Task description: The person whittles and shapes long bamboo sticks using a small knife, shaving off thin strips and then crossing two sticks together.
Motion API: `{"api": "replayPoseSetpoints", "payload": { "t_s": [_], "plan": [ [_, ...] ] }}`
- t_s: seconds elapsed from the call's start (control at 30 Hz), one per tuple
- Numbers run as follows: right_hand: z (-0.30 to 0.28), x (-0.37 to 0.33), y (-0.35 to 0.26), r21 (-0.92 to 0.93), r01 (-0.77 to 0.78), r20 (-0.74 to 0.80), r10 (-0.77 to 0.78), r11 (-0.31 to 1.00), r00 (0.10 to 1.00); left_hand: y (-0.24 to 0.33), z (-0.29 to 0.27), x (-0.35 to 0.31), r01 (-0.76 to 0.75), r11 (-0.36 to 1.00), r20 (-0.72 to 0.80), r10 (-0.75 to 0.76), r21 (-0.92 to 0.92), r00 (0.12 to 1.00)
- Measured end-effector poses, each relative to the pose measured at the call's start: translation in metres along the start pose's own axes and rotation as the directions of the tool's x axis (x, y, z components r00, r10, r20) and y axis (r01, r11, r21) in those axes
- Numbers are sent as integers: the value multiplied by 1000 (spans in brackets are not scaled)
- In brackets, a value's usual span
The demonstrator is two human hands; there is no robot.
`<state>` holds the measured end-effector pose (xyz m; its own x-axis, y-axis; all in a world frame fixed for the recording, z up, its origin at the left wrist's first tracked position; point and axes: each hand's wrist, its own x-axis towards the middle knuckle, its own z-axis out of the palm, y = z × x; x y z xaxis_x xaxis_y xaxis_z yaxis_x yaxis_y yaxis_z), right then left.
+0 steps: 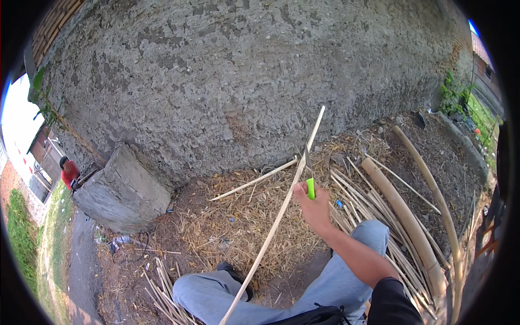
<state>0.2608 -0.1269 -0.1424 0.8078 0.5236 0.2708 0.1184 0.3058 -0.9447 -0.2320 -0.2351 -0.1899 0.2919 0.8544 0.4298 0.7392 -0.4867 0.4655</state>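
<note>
My right hand (pixel 314 208) is closed around the bright green handle of a knife (pixel 310 189), its blade pointing up and away from me. Against the blade and my fingers lies a long, pale bamboo strip (pixel 269 236). The strip slants from the lower edge of the picture, over my jeans, up toward the wall. My left hand is out of the picture. Just beyond the knife, another pale strip (pixel 254 180) rests on the ground.
Cut bamboo strips (pixel 374 211) lie to my right beside a thick bamboo pole (pixel 403 216) and a curved pole (pixel 433 200). More strips (pixel 162 295) are at lower left. Shavings (pixel 216 230) cover the soil. A rough wall (pixel 244 81) and concrete block (pixel 127 189) stand ahead; a person (pixel 69 172) is far left.
</note>
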Motion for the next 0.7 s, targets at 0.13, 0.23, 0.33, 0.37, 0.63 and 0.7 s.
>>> {"api": "replayPoseSetpoints", "payload": {
  "t_s": [0.13,0.23,0.33,0.37,0.63,0.7],
  "plan": [
    [-2,1,-17,171,-226,23,226,959,974,1,0,12,-130,989,-32,128,-68,991],
    [-8,6,-23,217,-304,28,305,928,952,-29,5,1,-99,995,37,99,0,994],
    [-15,7,-25,236,-334,54,330,913,942,-18,4,11,-106,994,-2,106,-40,994],
    [-16,7,-26,236,-336,65,330,912,942,-18,5,11,-107,993,0,107,-42,994],
    [-12,7,-22,242,-305,75,295,921,952,-25,-4,21,-14,992,91,2,129,996],
    [-13,7,-19,270,-291,87,277,918,957,-37,-3,20,-35,993,81,25,115,996]
  ]
}}
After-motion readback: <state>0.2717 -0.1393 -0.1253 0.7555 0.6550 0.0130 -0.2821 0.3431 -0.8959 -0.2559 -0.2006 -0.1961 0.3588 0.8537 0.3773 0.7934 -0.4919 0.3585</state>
